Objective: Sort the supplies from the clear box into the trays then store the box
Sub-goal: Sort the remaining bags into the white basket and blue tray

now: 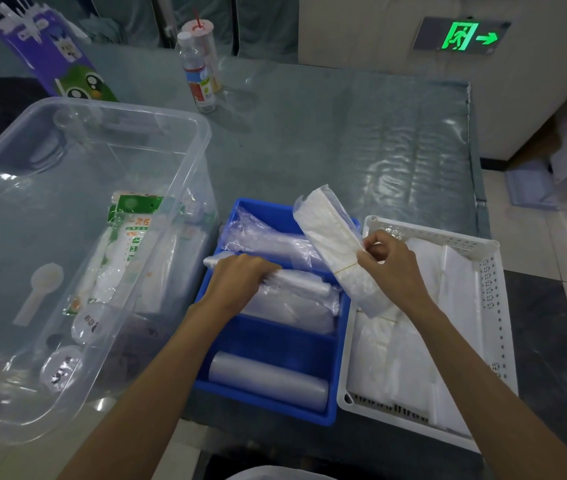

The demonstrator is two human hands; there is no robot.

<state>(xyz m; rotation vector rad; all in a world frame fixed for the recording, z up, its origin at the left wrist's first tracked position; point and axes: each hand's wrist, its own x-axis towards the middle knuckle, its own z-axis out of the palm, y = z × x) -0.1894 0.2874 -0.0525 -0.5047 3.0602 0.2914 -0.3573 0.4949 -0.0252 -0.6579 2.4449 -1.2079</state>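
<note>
The clear box (178,140) stands at the left, holding a green-labelled pack (129,244), a white spoon (37,289) and round lids. Beside it sits a blue tray (275,415) with clear plastic bags and a roll of film (268,381). A white perforated tray (490,271) with white bags stands at the right. My left hand (240,275) presses down on a clear bag bundle (296,296) in the blue tray's middle compartment. My right hand (389,268) pinches a white wrapped bundle of bags (330,237), held tilted above both trays.
A water bottle (197,74) and a clear cup with a red straw (206,46) stand at the back of the grey-green table (361,133). A purple bag (53,53) stands at the back left. The table's right edge drops to a tiled floor.
</note>
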